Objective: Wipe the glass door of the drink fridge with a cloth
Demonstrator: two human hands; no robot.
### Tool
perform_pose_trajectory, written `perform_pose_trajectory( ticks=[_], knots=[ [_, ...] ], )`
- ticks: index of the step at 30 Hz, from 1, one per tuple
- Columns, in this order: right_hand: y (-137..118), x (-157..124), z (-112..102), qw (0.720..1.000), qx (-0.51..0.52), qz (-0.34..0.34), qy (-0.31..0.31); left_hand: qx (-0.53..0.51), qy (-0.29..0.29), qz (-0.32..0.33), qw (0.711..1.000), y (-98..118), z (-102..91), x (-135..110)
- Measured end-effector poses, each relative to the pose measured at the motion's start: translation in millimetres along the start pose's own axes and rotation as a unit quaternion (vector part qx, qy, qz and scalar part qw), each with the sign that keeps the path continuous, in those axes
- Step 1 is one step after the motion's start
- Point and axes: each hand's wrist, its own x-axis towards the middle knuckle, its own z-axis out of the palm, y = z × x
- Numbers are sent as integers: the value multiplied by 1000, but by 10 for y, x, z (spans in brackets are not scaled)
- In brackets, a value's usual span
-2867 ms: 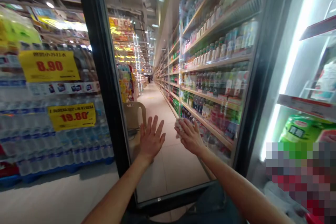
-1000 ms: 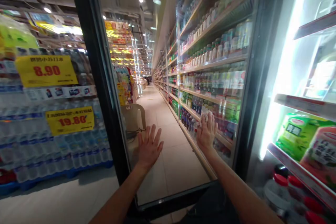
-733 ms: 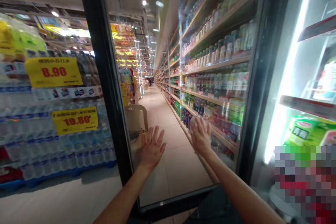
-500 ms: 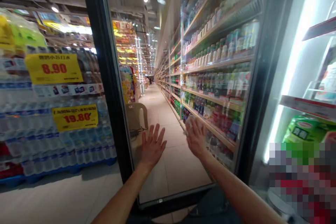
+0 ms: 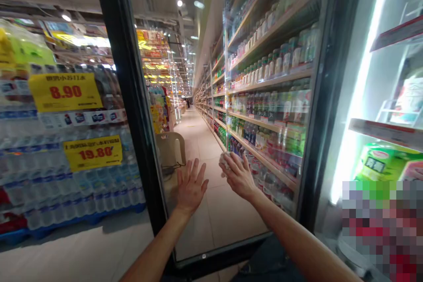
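Note:
Before me stands a glass door [image 5: 211, 224] in a black frame [image 5: 124, 66], with an aisle and drink shelves seen in its pane. My left hand [image 5: 191, 187] lies flat on the glass, fingers spread, holding nothing. To its right, my right hand [image 5: 240, 179] presses a crumpled white cloth [image 5: 224, 158] against the pane. The cloth sticks out past its fingertips; the part beneath the palm is hidden.
Stacked packs of bottled water [image 5: 76, 185] stand on a blue pallet [image 5: 89, 219] at left, with yellow price signs [image 5: 65, 92]. At right, a lit cooler's shelf edge [image 5: 383, 131] sits above green packages [image 5: 376, 161]. A beige chair [image 5: 170, 143] appears through the glass.
My right hand has slid left and slightly down across the glass with the cloth, closer to my left hand. My left hand stays on the pane. The view has shifted slightly.

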Motion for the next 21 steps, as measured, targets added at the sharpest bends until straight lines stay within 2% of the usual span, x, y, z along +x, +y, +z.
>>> perform_pose_trajectory(
  ticks=[1, 2, 4, 5, 6, 7, 8, 10, 12, 13, 14, 17, 18, 19, 21],
  knots=[
    [59, 7, -1, 1000, -6, 24, 8, -4, -4, -3, 1000, -3, 4, -6],
    [157, 23, -4, 996, -17, 82, 36, -8, -8, -5, 1000, -5, 9, -12],
    [374, 86, -14, 966, -42, 226, 121, -11, -10, -9, 1000, -5, 19, -19],
    [445, 127, -20, 947, -48, 276, 156, -11, -9, -9, 1000, -4, 23, -19],
    [468, 168, -24, 937, -50, 298, 175, -12, -7, -8, 1000, -2, 25, -17],
    [441, 205, -27, 940, -45, 289, 177, -13, -5, -7, 1000, 0, 23, -13],
    [373, 235, -28, 954, -36, 251, 159, -13, -3, -6, 1000, 2, 19, -10],
    [198, 265, -29, 988, -8, 126, 89, -15, -5, -6, 1000, 4, -3, -6],
    [120, 267, -29, 998, 8, 40, 40, -15, -11, -6, 1000, 2, -42, -4],
    [150, 265, -29, 998, 7, 39, 43, -17, -13, -3, 1000, -2, -67, 1],
    [224, 266, -30, 995, -1, 71, 64, -20, -12, 1, 1000, -8, -94, 14],
    [516, 302, -33, 953, -28, 246, 174, -24, 4, 11, 1000, -50, -177, 132],
    [565, 323, -35, 937, -32, 285, 197, -22, 14, 8, 1000, -74, -199, 203],
    [568, 344, -37, 930, -31, 301, 207, -18, 23, 3, 1000, -104, -215, 287],
    [454, 374, -43, 949, -21, 257, 183, -8, 35, -11, 999, -174, -223, 469]
  ],
)
